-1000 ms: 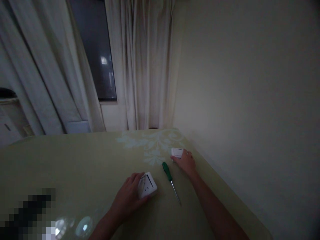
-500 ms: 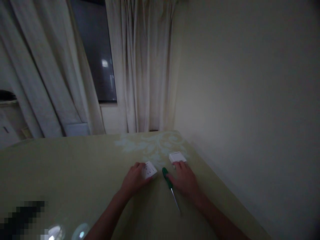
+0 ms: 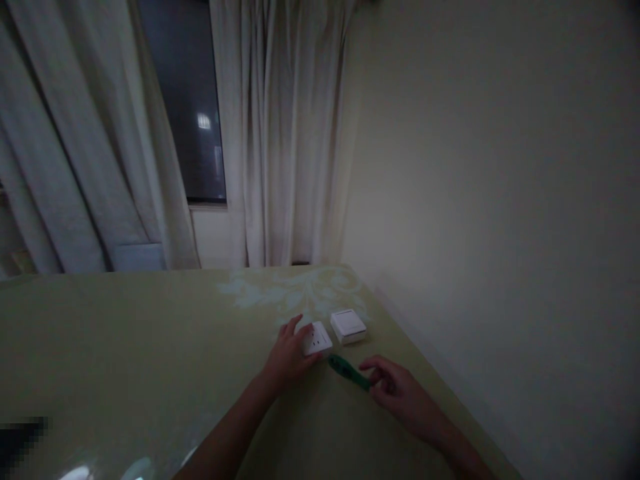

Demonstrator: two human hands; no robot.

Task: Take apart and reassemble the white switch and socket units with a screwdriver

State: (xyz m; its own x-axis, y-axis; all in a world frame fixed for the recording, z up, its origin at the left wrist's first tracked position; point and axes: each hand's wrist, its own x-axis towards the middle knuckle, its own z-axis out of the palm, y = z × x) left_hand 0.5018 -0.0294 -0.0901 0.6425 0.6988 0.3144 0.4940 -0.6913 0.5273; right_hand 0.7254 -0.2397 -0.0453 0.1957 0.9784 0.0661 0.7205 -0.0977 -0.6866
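Green screwdriver [image 3: 350, 371] clamped in grip of right hand [image 3: 403, 395]; left hand [image 3: 289, 355] clasping white socket [image 3: 317, 338].

Left forearm [image 3: 225, 433] in from 7 o'clock, reaching toward 1. Left hand [image 3: 289, 352] palm down, fingers curled in a loose clamp, index stretched to 12. Right forearm [image 3: 463, 457] in from 5, aimed at 10. Right hand [image 3: 400, 393] sits at 4 o'clock of the left, fingers pinched together.

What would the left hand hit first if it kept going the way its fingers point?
The left hand grips the white socket; straight on, probably the white switch plate just beyond, though depth is unclear. The green screwdriver in the right hand lies aside.
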